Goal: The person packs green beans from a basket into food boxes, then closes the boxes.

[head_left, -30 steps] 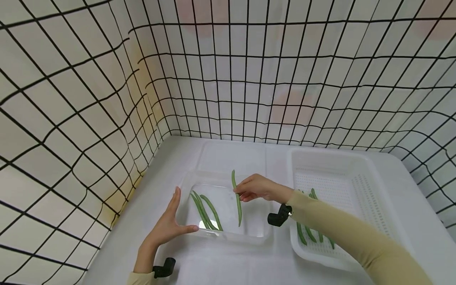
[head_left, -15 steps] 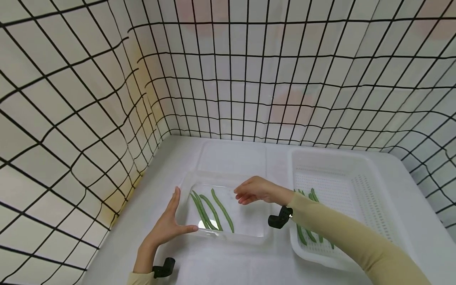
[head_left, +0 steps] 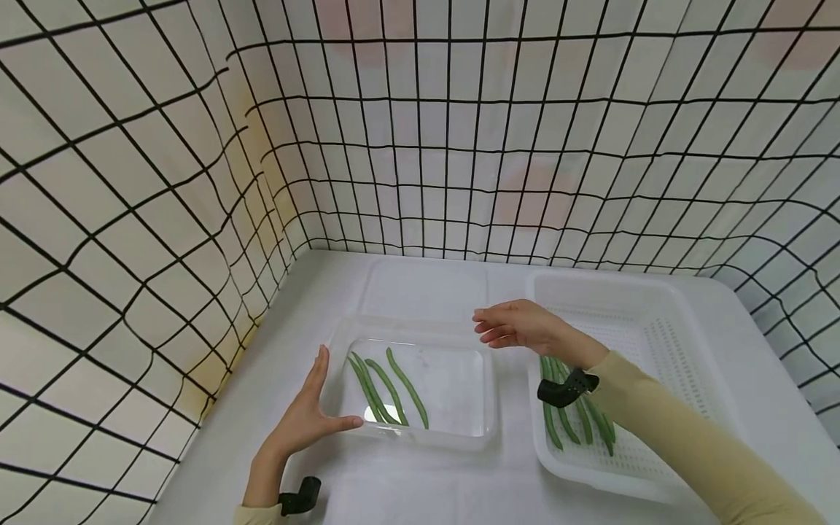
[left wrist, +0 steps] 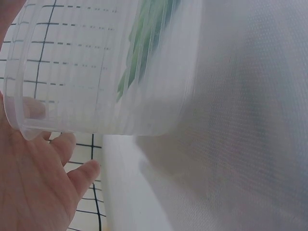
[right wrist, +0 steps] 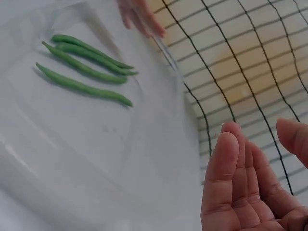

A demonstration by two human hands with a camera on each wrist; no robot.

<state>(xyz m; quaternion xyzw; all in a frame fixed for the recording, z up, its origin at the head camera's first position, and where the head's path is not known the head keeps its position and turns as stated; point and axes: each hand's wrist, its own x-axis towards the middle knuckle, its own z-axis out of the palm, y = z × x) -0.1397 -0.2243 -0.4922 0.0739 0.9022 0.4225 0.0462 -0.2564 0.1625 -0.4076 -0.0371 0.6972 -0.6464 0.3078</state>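
My left hand (head_left: 305, 415) spreads its thumb and fingers round the left front corner of a clear plastic container (head_left: 488, 394). In the left wrist view the palm lies against the container's rim (left wrist: 14, 106). Inside, toward the left, several green beans (head_left: 408, 386) lie roughly side by side; the right wrist view shows them (right wrist: 84, 87) from above. Holding nothing, my right hand (head_left: 515, 324) hovers between that container and a white perforated basket (head_left: 630, 372), its fingers extended and thumb apart (right wrist: 250, 178). More green beans (head_left: 584, 419) lie along the basket's left side, partly hidden under the right wrist.
Black wire mesh (head_left: 453, 146) encloses the white table (head_left: 420, 284) at the back and sides. Each wrist carries a small black camera (head_left: 567, 388). The basket stands to the right, a narrow strip of table away from the container.
A second ago my right hand held a green bean over the container. It released the bean beside the others and moved right toward the basket. My left hand has stayed put.
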